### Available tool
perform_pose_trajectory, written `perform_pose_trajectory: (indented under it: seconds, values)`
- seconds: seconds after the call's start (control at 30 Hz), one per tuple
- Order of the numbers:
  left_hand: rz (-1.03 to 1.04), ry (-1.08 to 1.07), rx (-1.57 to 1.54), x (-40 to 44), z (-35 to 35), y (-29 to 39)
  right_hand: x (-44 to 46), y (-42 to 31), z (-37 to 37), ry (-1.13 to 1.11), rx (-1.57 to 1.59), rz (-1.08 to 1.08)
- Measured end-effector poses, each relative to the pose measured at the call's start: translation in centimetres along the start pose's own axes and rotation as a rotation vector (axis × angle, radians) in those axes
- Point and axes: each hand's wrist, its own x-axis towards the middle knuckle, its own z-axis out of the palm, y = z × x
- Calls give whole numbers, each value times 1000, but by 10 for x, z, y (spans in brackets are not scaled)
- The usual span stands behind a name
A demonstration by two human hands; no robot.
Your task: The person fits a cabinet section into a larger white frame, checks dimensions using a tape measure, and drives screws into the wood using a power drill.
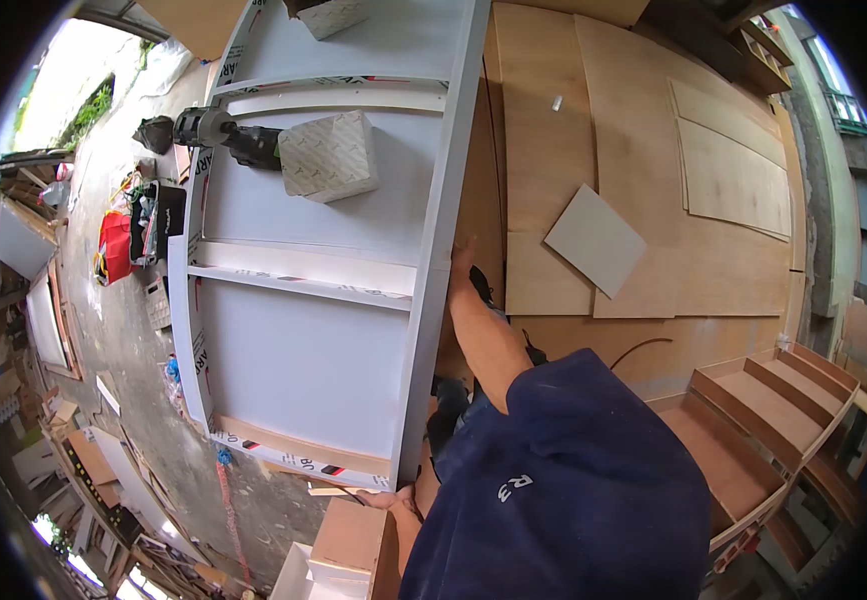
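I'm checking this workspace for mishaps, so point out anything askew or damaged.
The pale square board lies askew on the wooden sheets: its edges run diagonally to theirs, as if set down casually. The white frame shows no obvious damage.

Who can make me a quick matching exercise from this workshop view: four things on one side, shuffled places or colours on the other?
1. Power tool
2. Square board
3. Shirt
4. Right hand

A. dark blue
B. at a long edge of the pale framed panel
C. lying on larger wooden sheets
D. resting on that panel, next to a pale block

Pairs: 1-D, 2-C, 3-A, 4-B
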Motion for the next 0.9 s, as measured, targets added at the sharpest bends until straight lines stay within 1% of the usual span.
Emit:
perform_pose_trajectory:
  seconds: [0.03, 0.13, 0.2, 0.27, 0.3, 0.37, 0.43, 0.47, 0.5, 0.57, 0.63, 0.67, 0.7, 0.73, 0.77, 0.8, 0.83, 0.9]
  values:
    - [9, 24, -6, -2, -1, 1, 25, 25, -7, -195, 114, 26]
    - [30, 73, -54, -11, 4, -8, -64, -69, 39, -134, -52, 353]
    - [37, 98, -72, -18, 6, -13, -64, -107, 33, -36, -160, 356]
    - [47, 109, -72, -26, 9, -15, -65, -132, 17, 171, -339, 327]
    - [42, 110, -78, -28, 12, -18, -55, -135, 8, 172, -334, 328]
    - [39, 120, -97, -32, 14, -22, -29, -110, -22, 221, 3, 356]
    - [39, 121, -119, -32, 12, -27, 21, -24, -24, 6, -82, 181]
    - [44, 120, -126, -33, 10, -29, 11, -26, 9, -93, -94, 132]
    - [42, 119, -125, -30, 8, -32, -8, -46, 33, -187, -113, 160]
    - [38, 118, -133, -24, 2, -36, -70, -85, 57, -292, -144, 201]
    - [17, 86, -194, -17, -5, -43, -51, -98, 73, -370, -171, 185]
    - [4, 85, -201, -15, -12, -44, -54, -94, 67, -204, -104, 240]
    - [20, 121, -165, -20, -2, -42, -51, -87, 59, -39, -35, 288]
    - [36, 158, -129, -24, 7, -41, -49, -84, 40, -25, -32, 295]
    - [65, 221, -73, -31, 17, -41, -35, -80, 7, 80, -93, 309]
    - [63, 217, -72, -32, 19, -40, -32, -84, 1, 179, -153, 316]
    - [66, 188, -87, -33, 21, -39, -29, -82, 0, 177, -150, 310]
    - [66, 155, -105, -34, 23, -40, -41, -90, 23, 157, 210, 219]
